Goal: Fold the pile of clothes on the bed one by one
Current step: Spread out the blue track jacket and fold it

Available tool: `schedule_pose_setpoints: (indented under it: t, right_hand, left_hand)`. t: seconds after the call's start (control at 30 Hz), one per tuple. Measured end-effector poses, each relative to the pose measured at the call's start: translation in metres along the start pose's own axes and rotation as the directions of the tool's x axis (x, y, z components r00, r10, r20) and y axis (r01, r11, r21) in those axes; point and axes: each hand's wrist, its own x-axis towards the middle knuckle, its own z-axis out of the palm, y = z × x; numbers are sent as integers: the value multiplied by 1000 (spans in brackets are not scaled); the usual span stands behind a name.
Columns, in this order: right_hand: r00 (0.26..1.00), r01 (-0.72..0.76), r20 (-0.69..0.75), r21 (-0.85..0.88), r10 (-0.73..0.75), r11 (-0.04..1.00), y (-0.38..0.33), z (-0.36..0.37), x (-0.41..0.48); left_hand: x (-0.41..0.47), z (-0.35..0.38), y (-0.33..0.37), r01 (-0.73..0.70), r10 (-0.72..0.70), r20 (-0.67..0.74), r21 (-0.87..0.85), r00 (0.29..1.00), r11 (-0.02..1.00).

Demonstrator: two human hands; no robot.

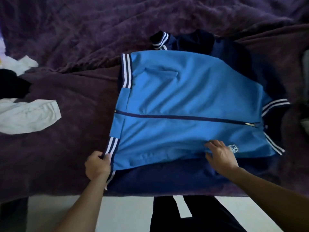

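the blue jacket [184, 104] lies flat at the near edge of the bed [66, 148]. left hand [97, 165] fingers pinch its striped hem; right hand [220, 156] presses it, fingers spread wide.

The track jacket [184, 97] is a smooth, tightly knit cloth with a faint sheen, and its striped hem band [126, 71] is ribbed and duller. The zip pull [250, 124] looks like bright metal. Under it the purple blanket [83, 30] is thick plush, fuzzy and matt. The white garment [28, 116] off to the side is plain matt cloth. The white floor [127, 213] looks smooth.
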Motion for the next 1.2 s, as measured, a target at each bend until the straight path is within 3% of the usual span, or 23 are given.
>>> schedule_pose_setpoints:
  t: [0.03,0.1,0.17,0.2,0.23,0.27,0.33,0.43,0.5,0.7,0.77,0.83,0.93,1.03,1.13,1.2]
  right_hand:
    - [999,-19,-48,-15,18,1000,7,-3,-9]
    - [990,-54,-130,-49,47,997,22,-11,-28]
    - [995,-42,-94,-63,36,997,36,-13,-47]
    - [1000,-22,-14,-94,21,995,42,-10,-55]
    - [997,12,83,-166,2,986,47,-4,-63]
    - [986,37,165,-270,8,962,51,2,-68]
    - [979,-37,168,-397,112,917,59,14,-74]
    - [979,-190,-119,-229,166,955,65,23,-77]
    - [967,-200,-192,-179,165,963,67,24,-94]
    - [959,-259,18,-346,282,902,89,14,-178]
    - [938,-306,64,-300,339,904,88,-1,-174]
    - [926,-339,88,-236,367,911,87,-22,-156]
    - [931,-361,4,-157,366,919,85,-57,-114]
    - [933,-347,-128,-70,337,935,78,-76,-65]
    - [893,-373,-271,3,360,928,67,-74,-29]
    - [857,-376,-359,53,369,925,53,-66,-22]
  left_hand:
    - [-2,-3,-4,-13,13,-38,9,999,1000]
    - [-14,-1,-9,-253,253,-65,10,965,968]
    - [-37,9,-16,-581,577,92,15,811,814]
    - [-49,16,-23,-685,664,221,26,714,728]
    - [-60,24,-30,-749,678,368,84,636,657]
    - [-66,32,-38,-783,631,491,202,601,588]
    - [-68,47,-59,-799,527,607,381,595,465]
    - [-60,50,-72,-833,613,565,356,552,423]
    - [-50,43,-81,-852,636,568,340,523,397]
    - [-60,6,-100,-938,679,649,211,344,273]
    - [-59,-12,-90,-928,685,629,196,367,318]
    - [-46,-35,-73,-884,701,562,128,439,450]
    - [-16,-64,-31,-810,687,512,29,516,586]
    - [17,-64,21,-781,691,448,30,568,623]
    - [37,-37,55,-740,679,310,153,665,655]
    - [30,-20,57,-743,709,226,235,668,626]
